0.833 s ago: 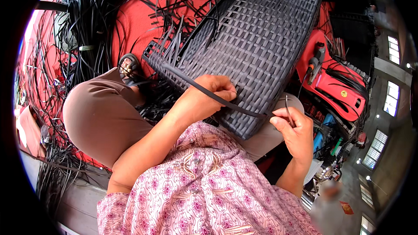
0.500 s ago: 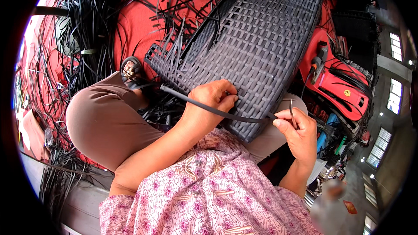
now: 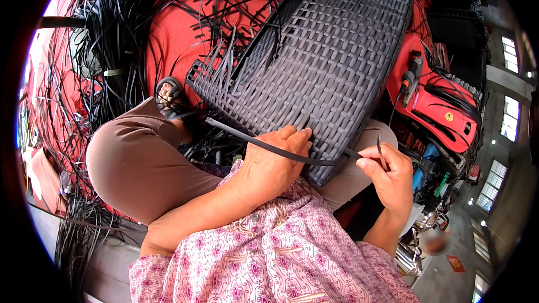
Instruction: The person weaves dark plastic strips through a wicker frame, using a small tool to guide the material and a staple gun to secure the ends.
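1. The black strip (image 3: 325, 162) lay across the back of the left hand (image 3: 275, 154), from its 10 o'clock round towards 3; it looked light, springy and rather slick.
2. The right hand (image 3: 387, 177), just past 3 o'clock from the left, pinched it near its end, seemingly the best hold (flat, between thumb and finger, so it would not twist).
3. The left fingers curled against the woven panel (image 3: 342, 50); whether they gripped anything could not be told.
4. The panel, towards 1 o'clock, seemed stiff, bulky and steadiest held by its edge.
5. Loose strip ends (image 3: 227, 70) stood at the left hand's 11 o'clock, likely to snag.
6. A red plastic seat (image 3: 418, 115) bearing a tool (image 3: 412, 76) crowded the right hand's 1 o'clock.
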{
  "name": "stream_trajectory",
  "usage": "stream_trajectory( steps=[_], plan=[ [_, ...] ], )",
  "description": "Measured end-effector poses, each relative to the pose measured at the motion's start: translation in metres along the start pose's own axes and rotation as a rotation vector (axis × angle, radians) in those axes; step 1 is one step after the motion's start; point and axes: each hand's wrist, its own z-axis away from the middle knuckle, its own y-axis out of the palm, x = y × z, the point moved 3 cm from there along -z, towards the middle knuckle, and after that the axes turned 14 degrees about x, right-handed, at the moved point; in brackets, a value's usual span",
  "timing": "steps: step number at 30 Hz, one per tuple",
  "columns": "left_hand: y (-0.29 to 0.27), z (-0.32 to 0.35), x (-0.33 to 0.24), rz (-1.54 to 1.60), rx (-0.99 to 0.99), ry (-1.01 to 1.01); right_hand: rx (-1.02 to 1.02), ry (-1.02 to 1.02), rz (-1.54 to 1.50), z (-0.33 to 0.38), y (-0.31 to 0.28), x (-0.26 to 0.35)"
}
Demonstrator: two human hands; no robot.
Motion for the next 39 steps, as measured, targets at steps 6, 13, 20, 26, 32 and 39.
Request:
stream_trajectory(
  steps=[6, 13, 20, 26, 32, 39],
  plan=[
    [0.004, 0.005, 0.003, 0.175, 0.086, -0.029, 0.0, -0.023, 0.022, 0.0, -0.003, 0.0],
    [0.003, 0.004, 0.002, 0.103, 0.179, -0.147, -0.014, -0.032, 0.072, -0.004, 0.001, 0.002],
    [-0.003, 0.003, 0.01, 0.199, 0.24, -0.094, -0.014, -0.048, 0.047, -0.002, 0.001, 0.011],
    [-0.005, -0.002, 0.01, 0.183, 0.382, -0.149, 0.008, -0.063, -0.042, -0.005, 0.004, 0.011],
    [-0.002, 0.002, 0.009, 0.222, 0.232, -0.14, -0.022, -0.029, -0.001, -0.004, 0.006, 0.006],
    [-0.007, 0.0, 0.007, 0.185, 0.228, -0.12, -0.049, -0.007, 0.007, -0.002, 0.009, 0.002]
  ],
)
